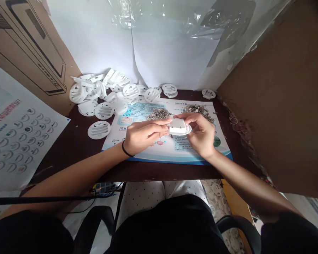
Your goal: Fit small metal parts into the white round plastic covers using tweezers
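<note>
A white plastic piece (178, 126), with a raised square block on a round base, is held over the printed sheet (148, 155). My left hand (145, 134) pinches its left side with the fingers stretched toward it. On the other side, my right hand (201, 134) grips the right edge between thumb and fingers. Just behind my hands lie two piles of small metal parts, one at the left (158, 114) and one at the right (198, 111). Part of each pile is covered by my hands.
White round slotted pieces (95, 88) are heaped at the back left of the dark table (79, 151). A lone one (208, 93) lies at the back right. Cardboard walls (286, 98) flank the table, and a printed poster (18, 130) leans at the left.
</note>
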Demonstrator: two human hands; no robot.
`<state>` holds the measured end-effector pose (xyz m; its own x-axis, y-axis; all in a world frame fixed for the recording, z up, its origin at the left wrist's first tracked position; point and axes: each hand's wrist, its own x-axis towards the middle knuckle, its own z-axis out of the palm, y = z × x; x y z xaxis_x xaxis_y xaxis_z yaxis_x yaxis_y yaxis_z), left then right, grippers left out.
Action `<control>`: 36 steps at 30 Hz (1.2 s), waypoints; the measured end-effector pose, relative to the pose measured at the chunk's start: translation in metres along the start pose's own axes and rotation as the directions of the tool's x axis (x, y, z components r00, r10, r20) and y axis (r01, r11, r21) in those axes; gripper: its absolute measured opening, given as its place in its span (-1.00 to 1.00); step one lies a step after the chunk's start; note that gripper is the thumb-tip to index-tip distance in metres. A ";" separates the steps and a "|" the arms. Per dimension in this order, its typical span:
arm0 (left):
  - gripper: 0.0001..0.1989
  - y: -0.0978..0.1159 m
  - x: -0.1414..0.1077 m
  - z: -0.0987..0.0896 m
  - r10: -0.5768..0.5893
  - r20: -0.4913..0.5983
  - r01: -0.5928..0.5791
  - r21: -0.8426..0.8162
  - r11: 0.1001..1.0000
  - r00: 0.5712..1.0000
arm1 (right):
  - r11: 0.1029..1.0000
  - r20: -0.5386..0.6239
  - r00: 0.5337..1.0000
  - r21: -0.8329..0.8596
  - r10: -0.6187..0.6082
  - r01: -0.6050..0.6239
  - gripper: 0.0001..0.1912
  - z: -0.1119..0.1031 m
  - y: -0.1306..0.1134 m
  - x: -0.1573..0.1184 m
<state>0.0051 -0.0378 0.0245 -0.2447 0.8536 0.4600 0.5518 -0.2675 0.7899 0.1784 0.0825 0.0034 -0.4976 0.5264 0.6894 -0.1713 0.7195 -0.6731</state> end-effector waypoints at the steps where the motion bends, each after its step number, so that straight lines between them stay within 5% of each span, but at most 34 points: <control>1: -0.85 0.001 0.000 0.000 -0.006 0.010 0.006 -0.007 1.000 1.000 | 1.000 -0.006 1.000 0.016 -0.018 0.018 -0.89 0.000 0.001 0.000; 13: -0.84 0.006 0.001 0.000 0.021 0.033 -0.019 -0.047 0.999 0.999 | 0.999 -0.024 1.000 -0.034 -0.015 0.014 -0.92 -0.002 0.002 -0.002; 16: -0.85 0.004 0.006 0.001 -0.033 -0.077 0.024 -0.113 0.993 0.996 | 0.990 0.026 0.991 0.028 0.135 -0.136 -0.81 0.000 0.001 -0.003; 18: -0.76 -0.002 0.012 0.002 -0.187 -0.123 0.152 -0.249 0.956 0.975 | 0.956 0.118 0.959 0.109 0.258 -0.271 -0.69 0.002 0.002 -0.002; 21: -0.59 -0.012 0.019 0.003 -0.380 0.015 0.342 -0.476 0.811 0.925 | 0.874 0.267 0.894 0.240 0.359 -0.422 -0.59 0.007 0.006 0.005; 26: -0.49 -0.016 0.020 0.001 -0.375 0.242 0.446 -0.526 0.725 0.895 | 0.764 0.245 0.818 0.294 0.521 -0.575 -0.63 -0.023 -0.014 0.004; 28: -0.48 -0.014 0.020 -0.001 -0.397 0.223 0.453 -0.524 0.721 0.890 | 0.649 0.328 0.710 0.289 0.623 -0.703 -0.65 -0.055 -0.034 -0.017; 29: -0.49 -0.013 0.020 -0.002 -0.426 0.195 0.461 -0.527 0.714 0.884 | 0.548 0.426 0.617 0.287 0.661 -0.786 -0.65 -0.074 -0.046 -0.032; 32: -0.56 -0.015 0.023 -0.005 -0.520 0.116 0.497 -0.524 0.692 0.846 | 0.211 0.688 0.250 0.142 0.681 -0.967 -0.51 -0.130 -0.074 -0.093; 33: -0.58 -0.016 0.024 -0.005 -0.533 0.104 0.501 -0.524 0.689 0.840 | 0.118 0.686 0.097 0.017 0.721 -0.993 -0.51 -0.146 -0.079 -0.116; 34: -0.60 -0.018 0.025 -0.005 -0.539 0.103 0.506 -0.525 0.685 0.836 | 0.066 0.627 -0.007 -0.093 0.779 -0.993 -0.52 -0.160 -0.081 -0.138; 36: -0.66 -0.019 0.026 -0.004 -0.538 0.124 0.516 -0.523 0.679 0.834 | 0.030 0.309 -0.037 -0.209 0.950 -0.977 -0.61 -0.183 -0.079 -0.178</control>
<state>-0.0145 -0.0128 0.0230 -0.4019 0.9111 -0.0920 -0.1683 0.0252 0.9854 0.4361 0.0148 -0.0174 -0.4076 0.5243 -0.7477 0.6590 -0.3979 -0.6383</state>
